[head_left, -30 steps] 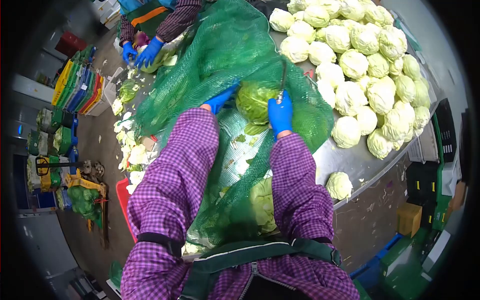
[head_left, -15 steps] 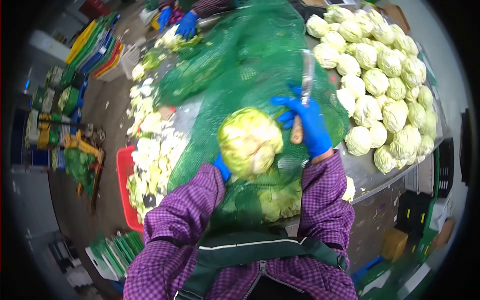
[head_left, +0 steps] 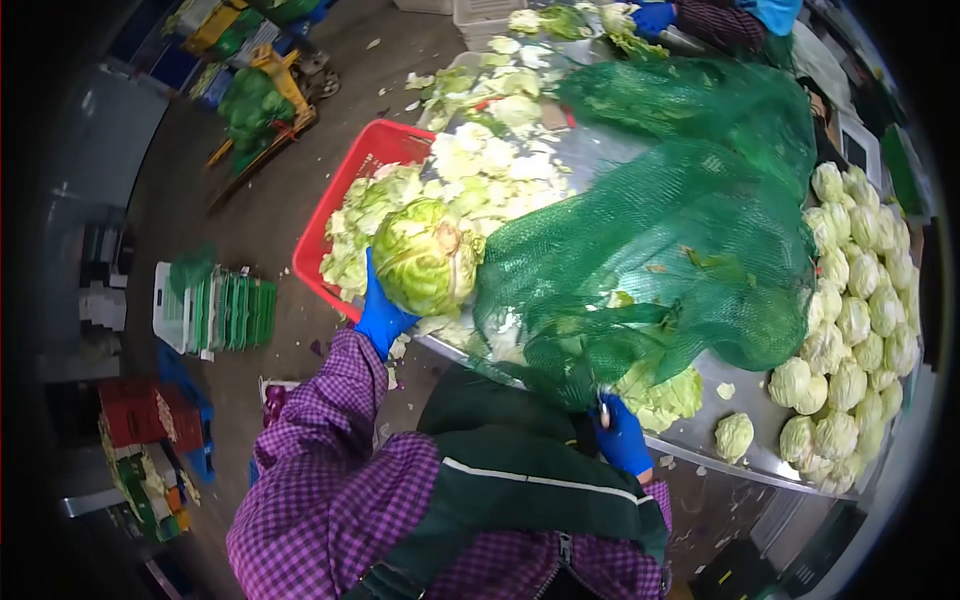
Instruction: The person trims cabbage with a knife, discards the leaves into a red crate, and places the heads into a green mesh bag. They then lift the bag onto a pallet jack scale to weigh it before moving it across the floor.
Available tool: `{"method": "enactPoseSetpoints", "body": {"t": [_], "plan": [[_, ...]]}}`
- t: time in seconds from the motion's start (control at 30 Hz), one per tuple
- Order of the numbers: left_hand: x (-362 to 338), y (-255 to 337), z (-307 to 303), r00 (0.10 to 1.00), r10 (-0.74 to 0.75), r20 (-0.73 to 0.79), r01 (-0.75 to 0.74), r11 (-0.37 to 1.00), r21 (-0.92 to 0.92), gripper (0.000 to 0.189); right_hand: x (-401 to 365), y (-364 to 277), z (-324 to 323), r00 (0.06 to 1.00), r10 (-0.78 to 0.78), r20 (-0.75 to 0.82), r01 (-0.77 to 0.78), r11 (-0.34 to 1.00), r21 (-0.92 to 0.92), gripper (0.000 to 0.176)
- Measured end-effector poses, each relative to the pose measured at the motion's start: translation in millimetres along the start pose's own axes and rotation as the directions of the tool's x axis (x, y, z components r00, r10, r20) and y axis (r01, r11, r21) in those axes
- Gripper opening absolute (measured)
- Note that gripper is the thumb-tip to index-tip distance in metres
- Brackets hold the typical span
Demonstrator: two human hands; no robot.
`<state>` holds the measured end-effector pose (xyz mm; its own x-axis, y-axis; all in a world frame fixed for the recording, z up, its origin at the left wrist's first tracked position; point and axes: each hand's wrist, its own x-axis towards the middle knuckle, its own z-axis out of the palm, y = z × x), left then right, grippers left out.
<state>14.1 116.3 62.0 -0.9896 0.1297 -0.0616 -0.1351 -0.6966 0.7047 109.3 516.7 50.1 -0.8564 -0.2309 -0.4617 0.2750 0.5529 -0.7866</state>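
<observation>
The left hand (head_left: 384,316), half open, cups a leafy cabbage (head_left: 426,262) near a red basket (head_left: 345,190) containing loose leaves; the right hand (head_left: 624,438) is curled around a knife handle (head_left: 604,416). Pale heads (head_left: 850,325), apparently already trimmed, lie massed on the counter (head_left: 708,390); the held cabbage and another leafy one (head_left: 672,396) appear untrimmed.

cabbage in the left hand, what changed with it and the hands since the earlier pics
The cabbage moved left, off the green net, and the left hand now holds it above the red basket. The right hand drew back to the near edge of the table, still gripping the knife. The cabbage pile stayed put.
</observation>
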Motion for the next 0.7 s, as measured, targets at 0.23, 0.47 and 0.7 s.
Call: {"method": "enactPoseSetpoints", "body": {"t": [0.23, 0.47, 0.7], "plan": [[-4, 20, -54, 0.851, 0.494, -0.181, 0.101, 0.185, 0.978, 0.08, 88, -135, 49, 0.818, -0.521, -0.242, 0.534, 0.845, -0.013, 0.045], [12, 20, -41, 0.858, 0.37, -0.356, 0.183, 0.428, 0.885, 0.082, 118, -252, 56, 0.879, -0.402, -0.259, 0.477, 0.764, 0.435, 0.039], [19, 16, -57, 0.788, 0.597, -0.15, 0.065, 0.161, 0.985, 0.068, 175, -150, 153, 0.875, -0.447, -0.187, 0.462, 0.886, 0.047, 0.032]]}}
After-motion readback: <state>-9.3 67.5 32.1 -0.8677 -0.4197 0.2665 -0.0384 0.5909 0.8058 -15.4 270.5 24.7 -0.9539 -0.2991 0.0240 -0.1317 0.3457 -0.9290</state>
